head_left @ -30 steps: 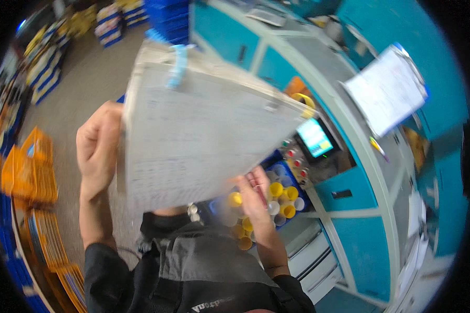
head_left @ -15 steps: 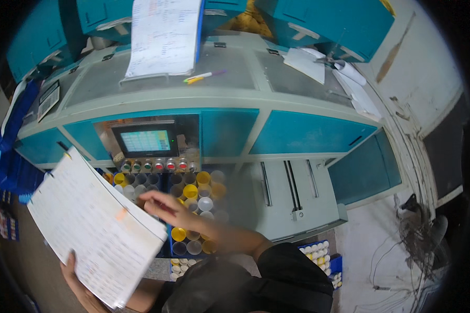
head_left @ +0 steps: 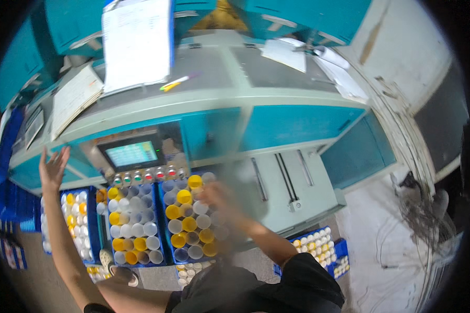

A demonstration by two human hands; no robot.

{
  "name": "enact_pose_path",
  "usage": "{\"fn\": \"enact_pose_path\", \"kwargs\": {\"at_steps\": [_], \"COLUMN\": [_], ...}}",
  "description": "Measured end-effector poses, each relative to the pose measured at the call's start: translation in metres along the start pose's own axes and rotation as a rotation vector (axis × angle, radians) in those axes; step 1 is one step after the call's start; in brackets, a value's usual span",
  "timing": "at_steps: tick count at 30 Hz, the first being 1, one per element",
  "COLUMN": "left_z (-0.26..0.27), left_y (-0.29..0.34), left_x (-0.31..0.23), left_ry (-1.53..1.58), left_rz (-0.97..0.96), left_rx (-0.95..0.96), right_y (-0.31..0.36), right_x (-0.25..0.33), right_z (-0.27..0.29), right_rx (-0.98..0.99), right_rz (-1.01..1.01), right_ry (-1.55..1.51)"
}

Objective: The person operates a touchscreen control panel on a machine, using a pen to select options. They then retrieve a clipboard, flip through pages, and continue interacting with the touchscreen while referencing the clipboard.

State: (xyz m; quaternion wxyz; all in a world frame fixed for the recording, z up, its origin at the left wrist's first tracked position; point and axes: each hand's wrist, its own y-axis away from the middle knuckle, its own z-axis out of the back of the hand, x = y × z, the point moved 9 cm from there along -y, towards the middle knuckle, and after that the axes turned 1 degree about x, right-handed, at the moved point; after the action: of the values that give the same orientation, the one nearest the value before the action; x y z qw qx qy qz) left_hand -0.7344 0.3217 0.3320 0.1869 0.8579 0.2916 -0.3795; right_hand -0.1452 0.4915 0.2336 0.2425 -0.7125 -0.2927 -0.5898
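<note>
My left hand (head_left: pixel 54 169) is raised in front of the teal machine front, fingers apart and nothing in it. Just above it, a sheaf of written sheets (head_left: pixel 76 99) lies on the machine's top ledge. My right hand (head_left: pixel 214 195), smeared by motion, is over the right side of a blue crate (head_left: pixel 165 241) of upright white and yellow cups (head_left: pixel 189 224); whether it touches one I cannot tell. A second blue crate of similar cups (head_left: pixel 137 229) stands to its left, below a lit control screen (head_left: pixel 131 154) and a row of buttons (head_left: pixel 148 175).
A clipboard of papers (head_left: pixel 136 47), two pens (head_left: pixel 175 83) and loose papers (head_left: pixel 284 53) lie on the ledge. A grey platform with rails (head_left: pixel 282 188) juts out at right. More crates of white and yellow pieces (head_left: pixel 316 248) stand low down. Wires (head_left: pixel 402 250) hang at far right.
The sheaf of sheets has gone from my left hand to the ledge. My left hand is now empty and raised; my right hand has moved right over the cups. The view has shifted slightly.
</note>
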Motion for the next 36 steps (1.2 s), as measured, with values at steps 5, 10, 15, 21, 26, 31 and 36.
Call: {"fn": "enact_pose_path", "kwargs": {"at_steps": [5,10,15,21,26,31,36], "left_z": [-0.019,-0.093,-0.131,-0.074,-0.08,-0.102,-0.103], "left_y": [0.043,0.152,0.278,0.331,0.33,0.339,0.33], "left_x": [0.033,0.101,0.144,0.173,0.184,0.188,0.192], "left_ry": [-0.265,-0.732,-1.055,-2.195,-2.149,-1.908,-1.887], "left_rz": [-0.057,0.203,0.127,-0.003,-0.065,0.046,0.058], "left_rx": [-0.306,0.063,0.291,0.161,0.195,0.334,0.385], "right_y": [-0.031,-0.147,-0.26,-0.288,-0.336,-0.336,-0.34], "right_x": [0.072,0.17,0.217,0.197,0.175,0.173,0.176], "right_z": [0.02,0.003,-0.024,-0.072,-0.065,-0.067,-0.068], "right_rx": [-0.049,-0.088,-0.371,-0.265,-0.049,0.073,0.055], "right_rz": [0.369,0.749,0.858,1.167,0.789,0.783,0.79], "right_ry": [0.223,0.33,0.555,1.059,1.173,1.122,1.216]}}
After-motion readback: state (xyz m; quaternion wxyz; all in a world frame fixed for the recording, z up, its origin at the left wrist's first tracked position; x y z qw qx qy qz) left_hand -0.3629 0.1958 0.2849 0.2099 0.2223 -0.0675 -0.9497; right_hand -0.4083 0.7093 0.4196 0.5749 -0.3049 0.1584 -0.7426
